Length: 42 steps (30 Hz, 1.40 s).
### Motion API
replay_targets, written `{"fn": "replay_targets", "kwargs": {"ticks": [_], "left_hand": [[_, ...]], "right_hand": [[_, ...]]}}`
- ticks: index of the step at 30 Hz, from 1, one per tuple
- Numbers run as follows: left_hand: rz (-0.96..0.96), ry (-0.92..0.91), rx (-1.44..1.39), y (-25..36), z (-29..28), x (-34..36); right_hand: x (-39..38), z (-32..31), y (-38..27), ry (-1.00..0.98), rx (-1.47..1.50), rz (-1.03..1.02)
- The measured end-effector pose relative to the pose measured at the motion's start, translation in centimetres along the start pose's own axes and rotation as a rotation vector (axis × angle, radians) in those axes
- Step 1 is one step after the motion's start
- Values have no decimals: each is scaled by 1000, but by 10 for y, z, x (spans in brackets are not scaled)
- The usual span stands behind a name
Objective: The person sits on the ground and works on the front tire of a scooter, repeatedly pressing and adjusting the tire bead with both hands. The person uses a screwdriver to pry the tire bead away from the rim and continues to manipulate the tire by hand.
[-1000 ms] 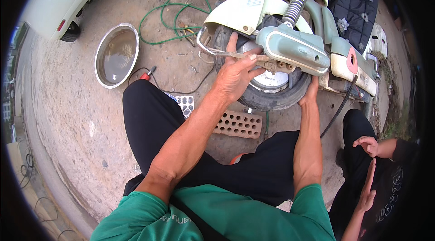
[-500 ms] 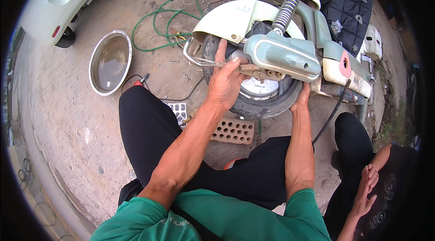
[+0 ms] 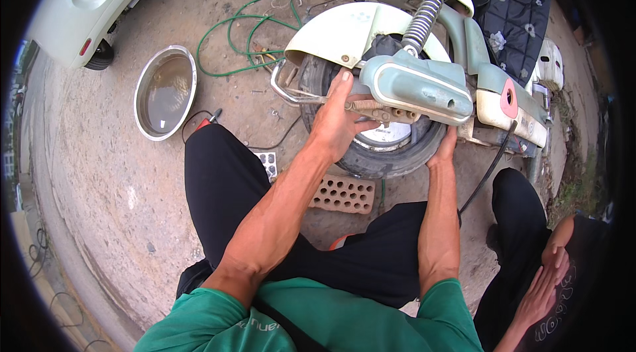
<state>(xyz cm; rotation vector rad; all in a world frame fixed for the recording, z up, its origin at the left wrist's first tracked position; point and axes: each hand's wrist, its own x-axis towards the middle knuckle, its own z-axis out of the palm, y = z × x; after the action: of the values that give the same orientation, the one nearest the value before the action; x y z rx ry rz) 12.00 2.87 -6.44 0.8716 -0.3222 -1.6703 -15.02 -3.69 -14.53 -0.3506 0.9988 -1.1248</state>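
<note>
Rough ground (image 3: 132,219), a white car (image 3: 86,14) and green weeds (image 3: 571,183) show an outdoor place.

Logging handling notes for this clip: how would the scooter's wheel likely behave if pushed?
The wheel would probably feel heavy, given its thick tyre and broad pale hub. Being round, it may turn when pushed, though the fender arching over it could limit shifting. The tyre's dusty surface probably isn't slippery.

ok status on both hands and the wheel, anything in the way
Left hand by metal bar; right hand against wheel, lower right. Wheel under pale fender. Cover and bar partly block it.
</note>
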Motion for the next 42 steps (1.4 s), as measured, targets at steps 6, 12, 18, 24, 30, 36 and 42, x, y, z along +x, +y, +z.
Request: {"fn": "replay_targets", "kwargs": {"ticks": [6, 12, 18, 24, 30, 36, 42], "left_hand": [[-51, -51, 68, 18, 18, -10], [-95, -55, 74, 15, 12, -5], [-129, -17, 146, 17, 6, -8], [-167, 46, 160, 19, 17, -13], [-45, -53, -20, 14, 7, -14], [9, -101, -219, 14, -24, -46], [610, -54, 1297, 36, -66, -93]], "right_hand": [[-3, 2, 0, 4, 25, 0], [3, -10, 0, -60, 22, -17], [4, -4, 0, -50, 4, -6], [1, -5, -1, -7, -11, -7], [14, -14, 1, -53, 19, 9], [13, -18, 2, -10, -5, 33], [9, -24, -2, -17, 6, 30]]}}
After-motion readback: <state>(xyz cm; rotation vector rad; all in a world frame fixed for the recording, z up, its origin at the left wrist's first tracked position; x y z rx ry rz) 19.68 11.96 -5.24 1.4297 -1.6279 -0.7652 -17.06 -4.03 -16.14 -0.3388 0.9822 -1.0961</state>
